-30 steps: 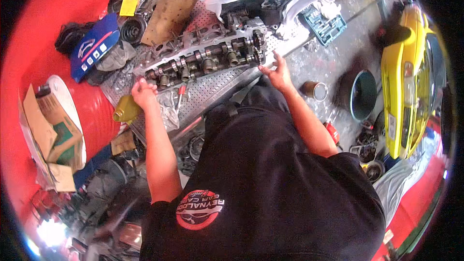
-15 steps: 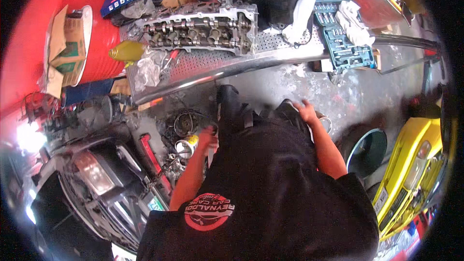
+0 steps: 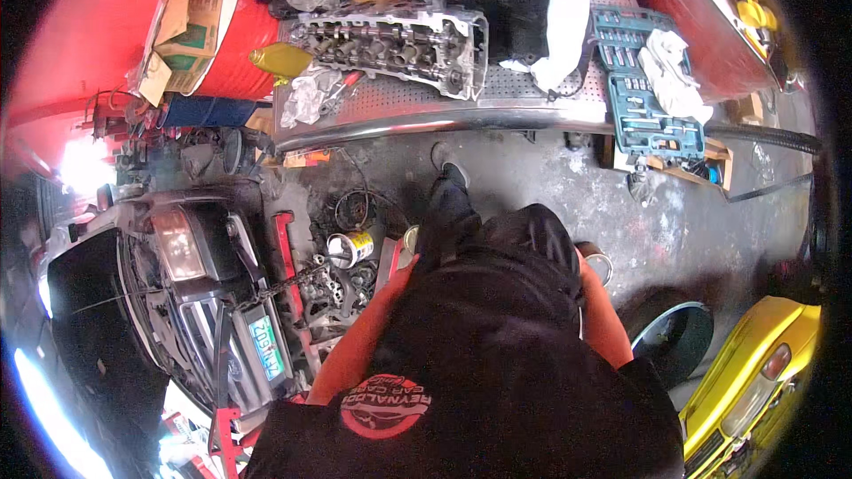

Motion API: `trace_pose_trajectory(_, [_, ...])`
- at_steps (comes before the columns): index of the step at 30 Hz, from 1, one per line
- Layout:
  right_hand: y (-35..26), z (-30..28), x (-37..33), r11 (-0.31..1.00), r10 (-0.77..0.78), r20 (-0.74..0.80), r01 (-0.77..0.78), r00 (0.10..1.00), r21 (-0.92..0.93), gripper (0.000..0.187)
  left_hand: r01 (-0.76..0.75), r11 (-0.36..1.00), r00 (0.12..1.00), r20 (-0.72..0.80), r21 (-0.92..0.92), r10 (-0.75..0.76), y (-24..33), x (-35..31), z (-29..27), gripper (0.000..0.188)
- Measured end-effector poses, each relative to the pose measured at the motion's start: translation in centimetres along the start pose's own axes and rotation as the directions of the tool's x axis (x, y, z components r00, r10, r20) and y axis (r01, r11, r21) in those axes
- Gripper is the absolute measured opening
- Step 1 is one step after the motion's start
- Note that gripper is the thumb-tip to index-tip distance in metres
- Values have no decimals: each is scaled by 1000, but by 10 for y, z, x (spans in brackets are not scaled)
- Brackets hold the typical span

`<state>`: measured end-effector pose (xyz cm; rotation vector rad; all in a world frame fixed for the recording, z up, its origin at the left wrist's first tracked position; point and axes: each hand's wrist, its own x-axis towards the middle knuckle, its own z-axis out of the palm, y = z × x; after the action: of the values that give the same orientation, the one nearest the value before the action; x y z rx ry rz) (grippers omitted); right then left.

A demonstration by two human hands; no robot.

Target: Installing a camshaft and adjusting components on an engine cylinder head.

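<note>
My left forearm (image 3: 364, 319) comes down along my side, and its hand is hidden against my dark trousers. A round metal tin (image 3: 411, 239) stands close by that wrist, but I cannot tell whether I touch it. My right forearm (image 3: 605, 315) bends in on the other side; its hand is hidden too, beside my right thigh. Close to it a round, pale-rimmed container (image 3: 599, 264) shows. Ahead, a cylinder head (image 3: 390, 49) with its camshafts exposed lies on a perforated metal bench (image 3: 390, 115), apart from both hands.
An open teal socket set (image 3: 639, 93) with a white rag (image 3: 670, 75) lies at the bench's right. A yellow bottle (image 3: 280, 60) stands left. Below are a paint can (image 3: 351, 248), engine parts (image 3: 342, 293), a dark vehicle front (image 3: 204, 293), a yellow car front (image 3: 754, 372) and a round tub (image 3: 666, 341).
Both hands have dropped from view beside my thighs. The view has shifted, so the bench sits further right and one shoe now shows ahead of me.
</note>
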<state>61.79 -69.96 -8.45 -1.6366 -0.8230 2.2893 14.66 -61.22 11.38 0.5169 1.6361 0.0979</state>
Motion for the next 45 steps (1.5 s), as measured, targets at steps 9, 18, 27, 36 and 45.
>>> trace_pose_trajectory(9, [-27, 1, 30, 962, -226, -143, 198, 964, -187, 54, -154, 886, 988, 50, 436, 147, -50, 24, -31, 61])
trace_pose_trajectory(18, [-35, -10, 51, 967, 66, -283, -131, 957, -219, 64, -36, 808, 999, 4, 589, 42, -44, 20, -43, 60])
trace_pose_trajectory(27, [-197, 2, 5, 965, -233, -766, 46, 599, -258, 56, -196, 750, 974, 39, 632, 222, 6, 4, -40, 73])
trace_pose_trajectory(36, [-448, 49, 38, 812, -512, -636, 566, 577, -141, 80, -158, 967, 961, -193, 198, 197, 164, 22, -85, 43])
trace_pose_trajectory(45, [-518, 64, 83, 832, -370, -773, 554, 516, -29, 79, -584, 790, 742, -271, 189, 613, 403, 100, -210, 27])
